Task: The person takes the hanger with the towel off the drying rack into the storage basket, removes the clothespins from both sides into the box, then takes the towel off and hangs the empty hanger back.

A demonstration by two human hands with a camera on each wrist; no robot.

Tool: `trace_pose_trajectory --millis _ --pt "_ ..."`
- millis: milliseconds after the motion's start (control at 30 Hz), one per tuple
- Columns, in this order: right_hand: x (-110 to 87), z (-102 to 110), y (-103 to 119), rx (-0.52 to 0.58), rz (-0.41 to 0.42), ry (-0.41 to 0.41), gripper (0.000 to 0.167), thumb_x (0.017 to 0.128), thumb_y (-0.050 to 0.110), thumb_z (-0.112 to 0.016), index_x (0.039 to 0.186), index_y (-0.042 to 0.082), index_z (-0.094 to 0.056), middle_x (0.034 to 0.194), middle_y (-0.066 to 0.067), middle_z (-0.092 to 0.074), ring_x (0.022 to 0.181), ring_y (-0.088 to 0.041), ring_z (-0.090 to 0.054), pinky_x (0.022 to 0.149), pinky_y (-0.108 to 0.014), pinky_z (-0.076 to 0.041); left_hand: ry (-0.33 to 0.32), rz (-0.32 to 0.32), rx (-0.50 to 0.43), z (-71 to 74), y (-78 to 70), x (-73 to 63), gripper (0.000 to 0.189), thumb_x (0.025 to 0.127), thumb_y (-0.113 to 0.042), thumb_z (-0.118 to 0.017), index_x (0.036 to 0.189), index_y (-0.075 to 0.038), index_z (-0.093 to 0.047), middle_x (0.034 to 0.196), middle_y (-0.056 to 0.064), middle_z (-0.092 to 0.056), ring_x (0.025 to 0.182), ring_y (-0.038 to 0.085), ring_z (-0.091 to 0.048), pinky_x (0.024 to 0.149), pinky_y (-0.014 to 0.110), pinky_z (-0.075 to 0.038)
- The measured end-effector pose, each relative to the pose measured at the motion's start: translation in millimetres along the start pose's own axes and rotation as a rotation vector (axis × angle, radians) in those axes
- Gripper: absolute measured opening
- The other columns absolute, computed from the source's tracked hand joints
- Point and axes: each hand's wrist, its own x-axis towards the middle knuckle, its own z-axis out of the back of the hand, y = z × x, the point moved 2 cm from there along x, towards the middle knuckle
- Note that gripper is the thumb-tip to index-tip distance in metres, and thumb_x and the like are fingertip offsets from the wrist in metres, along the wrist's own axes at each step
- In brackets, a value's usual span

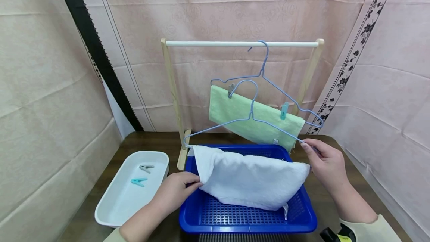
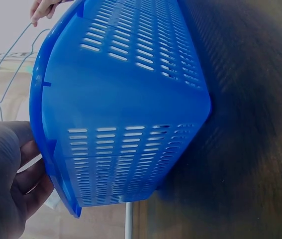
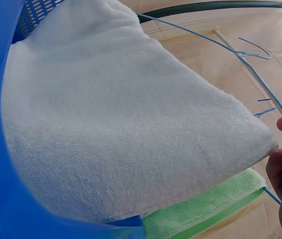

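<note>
Left fingers (image 1: 189, 177) pinch a white towel (image 1: 250, 182) on its left, right fingers (image 1: 315, 144) a hanger (image 1: 251, 111).

Pinkish, creased far cloth (image 1: 215, 18) stands behind everything. A black band (image 1: 100, 51) slants down between it and the cream left cloth (image 1: 43, 66). A dark floral border (image 1: 367, 27) edges the pale right cloth (image 1: 386, 89). The brown table (image 1: 147, 142) has rounded far corners. The light is soft.

Basket (image 1: 248, 229) placed on table (image 1: 320, 193), tray (image 1: 119, 201) to its left; two clothespins (image 1: 138, 182) contained in tray. Behind basket, towel (image 1: 255, 130) suspended by hanger (image 1: 262, 71) from rack (image 1: 215, 43). Second hanger (image 1: 251, 114) held before that towel; second towel (image 1: 252, 182) held over basket.
</note>
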Motion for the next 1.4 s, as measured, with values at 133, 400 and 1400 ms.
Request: trace_pose_trajectory --millis 133,400,1400 --pt "0.0 0.5 -1.0 0.004 0.002 0.002 0.020 0.078 -0.020 -0.070 0.089 -0.003 -0.071 0.054 0.009 -0.042 0.042 0.002 -0.035 0.038 -0.017 -0.033 -0.003 0.001 0.022 -0.2 -0.3 0.0 0.004 0.089 -0.024 -0.075 0.090 -0.027 -0.077 0.090 -0.017 -0.070 0.086 -0.001 -0.064 0.076 0.026 -0.056" --pt "0.6 2.5 3.4 0.001 0.011 -0.003 0.021 0.077 -0.021 -0.070 0.089 -0.004 -0.071 0.054 0.009 -0.041 0.041 0.003 -0.036 0.037 -0.017 -0.034 0.025 0.009 0.039 2.2 -1.9 0.0 0.004 0.090 -0.026 -0.075 0.091 -0.028 -0.078 0.088 -0.017 -0.070 0.085 0.001 -0.063 0.076 0.028 -0.055" --pt "-0.5 2.0 7.3 -0.013 -0.021 0.003 0.020 0.078 -0.020 -0.070 0.090 -0.003 -0.071 0.054 0.009 -0.041 0.041 0.003 -0.036 0.037 -0.017 -0.034 0.003 0.004 0.043 2.6 4.0 -6.0 0.004 0.090 -0.028 -0.074 0.090 -0.026 -0.078 0.091 -0.018 -0.070 0.088 0.001 -0.063 0.084 0.035 -0.053"
